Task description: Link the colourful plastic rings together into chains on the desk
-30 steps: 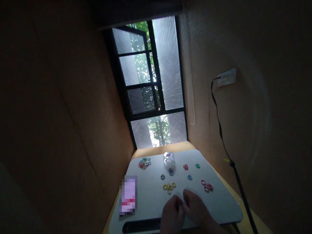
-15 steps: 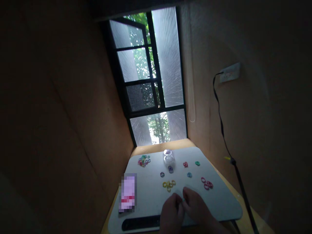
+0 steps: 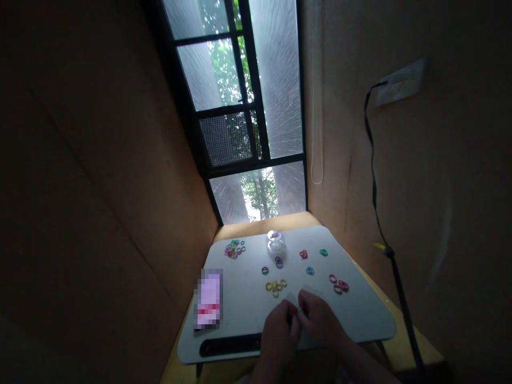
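Note:
My left hand (image 3: 280, 329) and my right hand (image 3: 319, 318) meet over the near edge of the white table, fingers pinched together. A tiny greenish band (image 3: 299, 310) shows between their fingertips; its full shape is hidden. Just beyond lies a loose group of yellow bands (image 3: 276, 287). To the right are pink bands (image 3: 338, 285). Farther back sit small clusters of blue bands (image 3: 310, 271), red bands (image 3: 304, 254), green bands (image 3: 324, 252), purple bands (image 3: 279, 262) and dark bands (image 3: 265, 271). A mixed-colour pile of bands (image 3: 234, 249) rests at the far left.
A clear rounded container (image 3: 276, 245) stands near the back of the white table (image 3: 240, 304). At left lies a blurred-out purple item (image 3: 208, 298). A dark slot (image 3: 230, 345) runs along the near edge. A black cord (image 3: 400, 298) hangs on the right from a wall socket (image 3: 402, 82).
The view has tilted down slightly, so the table and hands appear higher. Both hands stay together at the small greenish band, with barely any shift relative to the table.

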Demonstrator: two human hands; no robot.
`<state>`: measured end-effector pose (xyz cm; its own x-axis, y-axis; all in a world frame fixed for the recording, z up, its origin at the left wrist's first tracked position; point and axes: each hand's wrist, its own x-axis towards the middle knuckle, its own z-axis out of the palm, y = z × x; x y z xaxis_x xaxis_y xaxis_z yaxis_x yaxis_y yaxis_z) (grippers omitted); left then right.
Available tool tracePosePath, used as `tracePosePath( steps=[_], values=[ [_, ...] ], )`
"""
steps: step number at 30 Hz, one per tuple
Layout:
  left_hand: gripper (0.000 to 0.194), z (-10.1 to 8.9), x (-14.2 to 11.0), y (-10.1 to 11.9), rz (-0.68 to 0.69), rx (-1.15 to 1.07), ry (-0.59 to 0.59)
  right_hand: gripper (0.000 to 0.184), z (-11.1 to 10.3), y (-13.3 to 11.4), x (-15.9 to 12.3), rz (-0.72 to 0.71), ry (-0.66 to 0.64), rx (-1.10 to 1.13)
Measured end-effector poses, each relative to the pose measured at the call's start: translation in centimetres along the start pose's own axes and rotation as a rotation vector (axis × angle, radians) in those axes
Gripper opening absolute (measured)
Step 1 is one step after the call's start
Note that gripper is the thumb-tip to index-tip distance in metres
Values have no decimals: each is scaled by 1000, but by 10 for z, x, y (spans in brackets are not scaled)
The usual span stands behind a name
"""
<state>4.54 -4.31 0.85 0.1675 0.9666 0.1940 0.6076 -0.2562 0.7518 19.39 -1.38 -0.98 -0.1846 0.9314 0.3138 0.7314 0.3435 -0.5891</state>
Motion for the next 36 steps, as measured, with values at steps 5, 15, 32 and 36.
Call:
tracePosePath(
  steps=[5, 15, 32, 36],
  values=[
    [8, 0, 3, 1, -27, 5, -1, 11, -3, 0, 5, 12, -8, 36],
    [9, -1, 3, 2, -35, -4, -2, 10, -2, 0, 5, 19, -20, 23],
    [9, 4, -1, -4, 4, 3, 27, 13, 5, 1, -1, -5, 55, 3],
    [8, 3, -2, -4, 4, -1, 15, 14, 8, 3, -2, 0, 41, -16]
  ],
)
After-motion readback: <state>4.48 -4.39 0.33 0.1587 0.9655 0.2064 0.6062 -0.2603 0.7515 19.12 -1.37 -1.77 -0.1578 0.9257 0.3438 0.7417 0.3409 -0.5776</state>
